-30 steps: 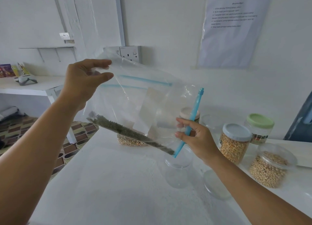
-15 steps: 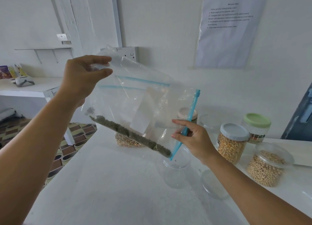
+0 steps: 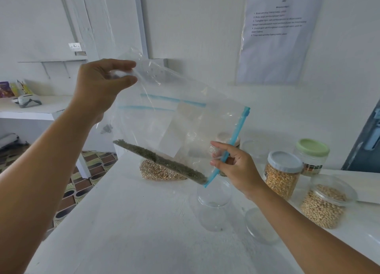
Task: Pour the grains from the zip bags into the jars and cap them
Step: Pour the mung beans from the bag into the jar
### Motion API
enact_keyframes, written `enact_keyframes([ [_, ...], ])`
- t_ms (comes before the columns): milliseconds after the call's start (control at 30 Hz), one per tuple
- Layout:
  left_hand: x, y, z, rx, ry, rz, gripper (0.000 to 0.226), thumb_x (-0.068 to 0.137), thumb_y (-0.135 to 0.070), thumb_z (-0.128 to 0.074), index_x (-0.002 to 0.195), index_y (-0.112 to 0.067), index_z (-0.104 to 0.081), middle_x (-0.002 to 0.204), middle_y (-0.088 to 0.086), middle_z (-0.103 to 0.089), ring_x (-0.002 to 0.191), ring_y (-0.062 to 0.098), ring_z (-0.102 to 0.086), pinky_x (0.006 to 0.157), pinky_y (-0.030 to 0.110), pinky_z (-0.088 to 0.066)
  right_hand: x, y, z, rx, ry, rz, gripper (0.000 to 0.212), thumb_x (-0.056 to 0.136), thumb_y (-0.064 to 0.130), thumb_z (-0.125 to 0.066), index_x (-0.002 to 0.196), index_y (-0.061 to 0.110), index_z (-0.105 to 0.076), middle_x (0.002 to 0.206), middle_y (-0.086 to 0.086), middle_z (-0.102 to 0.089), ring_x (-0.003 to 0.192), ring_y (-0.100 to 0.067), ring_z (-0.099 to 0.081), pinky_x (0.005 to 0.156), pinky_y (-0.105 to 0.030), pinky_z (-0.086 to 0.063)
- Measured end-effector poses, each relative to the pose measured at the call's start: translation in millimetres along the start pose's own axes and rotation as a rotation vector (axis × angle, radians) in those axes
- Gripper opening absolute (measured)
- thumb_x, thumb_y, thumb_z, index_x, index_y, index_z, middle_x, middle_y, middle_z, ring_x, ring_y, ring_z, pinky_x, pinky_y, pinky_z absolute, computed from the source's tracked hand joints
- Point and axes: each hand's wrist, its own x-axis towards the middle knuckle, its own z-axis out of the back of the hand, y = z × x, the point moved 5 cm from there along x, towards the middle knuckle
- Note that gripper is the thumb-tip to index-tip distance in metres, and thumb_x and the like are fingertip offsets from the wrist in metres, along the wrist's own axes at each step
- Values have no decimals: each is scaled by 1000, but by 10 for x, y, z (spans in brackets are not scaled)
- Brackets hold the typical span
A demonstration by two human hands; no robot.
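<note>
Left hand (image 3: 98,88) pinches the zip bag (image 3: 174,127) at its ten o'clock corner; right hand (image 3: 236,166) pinches the blue zipper (image 3: 236,142) above the open clear jar (image 3: 213,203).

White painted walls all round, even daylight, with a printed paper sheet (image 3: 277,35) stuck to the far wall and a white double wall socket (image 3: 76,46) at left. A white side shelf (image 3: 39,109) on the left carries colourful packets (image 3: 12,89); brown-and-cream patterned floor tiles (image 3: 90,170) show below it. The white tabletop (image 3: 133,232) fills the foreground, and a dark blue-grey panel (image 3: 368,144) cuts in at the right edge.
</note>
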Motion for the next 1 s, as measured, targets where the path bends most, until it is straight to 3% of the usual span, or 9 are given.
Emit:
enact_keyframes([
  [200, 93, -148, -12, -2, -2, -38, 31, 85, -13, -84, 113, -25, -77, 88, -23, -74, 77, 9, -52, 84, 11, -52, 13, 73, -3, 28, -1, 15, 47, 88, 7, -80, 125, 34, -73, 104, 4, -73, 108, -19, -69, 99, -40, -59],
  [367, 109, -150, -84, -14, 8, -35, 30, 85, -13, -84, 112, -25, -78, 87, -21, -74, 77, 9, -53, 85, 12, -53, -23, 44, 5, 60, -7, -7, 47, 88, 6, -80, 123, 36, -74, 105, 0, -73, 107, -20, -69, 99, -40, -59],
  [567, 129, -118, -155, -26, 35, -21, 29, 83, -16, -86, 107, -32, -80, 86, -19, -74, 79, 14, -52, 94, 22, -54, -42, -7, 39, 58, -10, -24, 47, 88, 7, -80, 123, 37, -74, 106, 0, -73, 107, -20, -70, 97, -42, -60],
  [800, 191, -195, -195, -19, 37, -39, 28, 81, -20, -87, 105, -34, -81, 96, -2, -76, 77, 12, -53, 89, 19, -54, -38, 7, 37, 89, -14, -31, 47, 88, 5, -80, 124, 35, -74, 106, -4, -72, 105, -25, -70, 94, -44, -61],
  [1000, 162, -216, -270, -2, 67, -40, 29, 83, -18, -86, 107, -32, -80, 94, -13, -76, 77, 12, -51, 88, 20, -54, -79, -71, 29, 99, -18, -35, 50, 87, 4, -81, 122, 38, -75, 106, -7, -71, 105, -23, -70, 96, -40, -60],
])
